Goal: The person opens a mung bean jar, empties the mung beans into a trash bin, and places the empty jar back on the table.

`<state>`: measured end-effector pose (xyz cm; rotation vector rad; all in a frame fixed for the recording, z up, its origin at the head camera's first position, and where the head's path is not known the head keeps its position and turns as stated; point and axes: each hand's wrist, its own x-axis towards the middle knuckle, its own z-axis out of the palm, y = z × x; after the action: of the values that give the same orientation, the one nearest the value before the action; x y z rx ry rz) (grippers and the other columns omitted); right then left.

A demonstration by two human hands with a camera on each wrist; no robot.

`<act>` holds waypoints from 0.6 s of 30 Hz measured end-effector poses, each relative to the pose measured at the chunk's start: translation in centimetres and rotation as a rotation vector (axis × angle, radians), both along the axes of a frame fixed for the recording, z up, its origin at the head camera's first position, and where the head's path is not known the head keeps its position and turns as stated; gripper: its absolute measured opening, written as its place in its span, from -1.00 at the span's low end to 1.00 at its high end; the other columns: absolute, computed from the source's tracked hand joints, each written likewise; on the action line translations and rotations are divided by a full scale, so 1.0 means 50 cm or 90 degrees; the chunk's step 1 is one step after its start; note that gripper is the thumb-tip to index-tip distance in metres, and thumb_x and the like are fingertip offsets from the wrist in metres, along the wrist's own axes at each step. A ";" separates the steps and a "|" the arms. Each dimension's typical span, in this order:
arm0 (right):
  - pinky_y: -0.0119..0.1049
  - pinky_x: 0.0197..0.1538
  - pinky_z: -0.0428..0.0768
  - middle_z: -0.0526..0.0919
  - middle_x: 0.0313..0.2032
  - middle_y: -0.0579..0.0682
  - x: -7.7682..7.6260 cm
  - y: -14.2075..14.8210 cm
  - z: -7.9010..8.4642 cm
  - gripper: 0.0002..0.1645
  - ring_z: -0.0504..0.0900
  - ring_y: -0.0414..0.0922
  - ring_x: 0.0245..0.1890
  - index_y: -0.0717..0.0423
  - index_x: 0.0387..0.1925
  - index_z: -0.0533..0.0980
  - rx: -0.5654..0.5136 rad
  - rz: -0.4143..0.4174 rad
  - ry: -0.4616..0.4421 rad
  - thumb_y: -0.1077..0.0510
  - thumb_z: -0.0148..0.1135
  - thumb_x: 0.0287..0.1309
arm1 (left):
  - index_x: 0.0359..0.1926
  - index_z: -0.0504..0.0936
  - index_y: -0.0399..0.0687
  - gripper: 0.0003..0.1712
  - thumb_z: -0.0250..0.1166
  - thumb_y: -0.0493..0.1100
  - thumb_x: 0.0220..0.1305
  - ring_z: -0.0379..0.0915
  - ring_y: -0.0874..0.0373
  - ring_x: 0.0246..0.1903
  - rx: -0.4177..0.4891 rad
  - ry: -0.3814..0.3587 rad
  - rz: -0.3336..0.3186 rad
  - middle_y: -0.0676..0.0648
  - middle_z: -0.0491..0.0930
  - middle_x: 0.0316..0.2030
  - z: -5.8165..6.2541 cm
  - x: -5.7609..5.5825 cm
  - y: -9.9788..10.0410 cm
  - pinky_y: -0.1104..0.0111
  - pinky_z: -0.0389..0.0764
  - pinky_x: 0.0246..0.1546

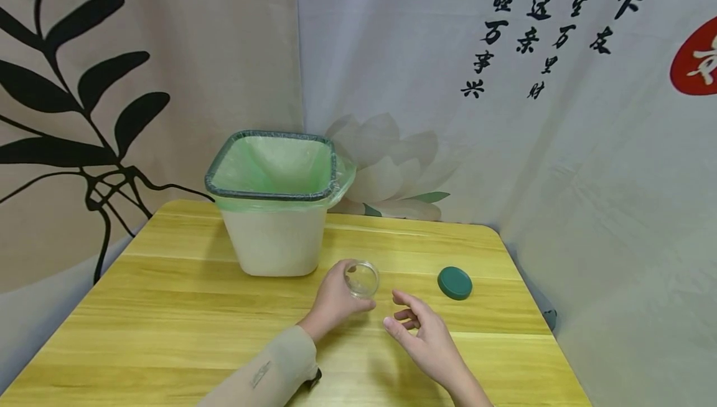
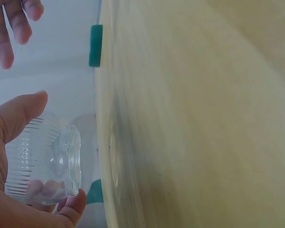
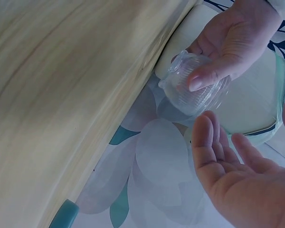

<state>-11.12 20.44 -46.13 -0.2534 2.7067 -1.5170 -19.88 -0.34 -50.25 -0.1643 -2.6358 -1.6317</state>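
In the head view my left hand (image 1: 335, 300) grips a clear glass jar (image 1: 363, 280) above the wooden table. Thumb and fingers wrap its ribbed side in the left wrist view, and the jar's (image 2: 61, 159) narrower, rimmed end points toward the tabletop. My right hand (image 1: 422, 335) hovers just right of the jar, fingers loosely bent and holding nothing. A small gap separates its fingertips from the jar (image 3: 192, 90) in the head view. On the table, further right, lies a round dark green lid (image 1: 455, 283), which also shows edge-on in the left wrist view.
A white bin (image 1: 274, 242) lined with a green bag (image 1: 263, 164) stands at the table's back left, behind my left hand. The wooden table (image 1: 185, 332) ends at a printed curtain (image 1: 403, 71) behind, with another pale curtain (image 1: 633, 226) along the right side.
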 end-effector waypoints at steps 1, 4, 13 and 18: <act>-0.36 -0.07 0.72 0.65 0.35 -0.05 0.000 0.000 -0.001 -0.32 0.72 -0.13 0.04 -0.11 0.45 0.50 -0.001 0.000 -0.001 -0.16 0.41 0.40 | 0.39 0.47 -0.14 0.08 0.81 -0.13 -0.18 0.58 -0.16 0.19 0.003 -0.002 0.001 -0.26 0.59 0.30 -0.001 -0.003 0.002 -0.08 0.65 0.23; -0.37 -0.08 0.71 0.64 0.36 -0.05 -0.001 0.000 -0.002 -0.33 0.72 -0.13 0.04 -0.11 0.44 0.50 -0.004 -0.002 -0.001 -0.16 0.40 0.40 | 0.39 0.48 -0.13 0.08 0.81 -0.14 -0.19 0.59 -0.16 0.19 0.008 -0.007 0.007 -0.24 0.59 0.30 -0.005 -0.011 0.007 -0.08 0.65 0.24; -0.40 -0.07 0.70 0.66 0.33 -0.10 -0.004 0.002 -0.005 -0.33 0.72 -0.17 0.03 -0.14 0.43 0.51 -0.001 -0.011 -0.002 -0.17 0.42 0.39 | 0.38 0.46 -0.16 0.08 0.81 -0.17 -0.19 0.56 -0.26 0.29 0.024 -0.010 0.003 -0.24 0.60 0.30 -0.020 -0.031 0.029 -0.13 0.58 0.34; -0.40 -0.08 0.70 0.66 0.32 -0.12 -0.004 0.003 -0.007 -0.33 0.72 -0.18 0.02 -0.13 0.43 0.51 -0.002 -0.010 -0.005 -0.16 0.42 0.38 | 0.39 0.46 -0.14 0.09 0.82 -0.15 -0.19 0.55 -0.24 0.29 0.021 -0.013 0.007 -0.22 0.59 0.30 -0.029 -0.038 0.036 -0.11 0.58 0.35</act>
<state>-11.34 20.60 -46.50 -0.2264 2.7072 -1.5238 -21.78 1.47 -51.70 -0.1317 -2.6178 -1.6808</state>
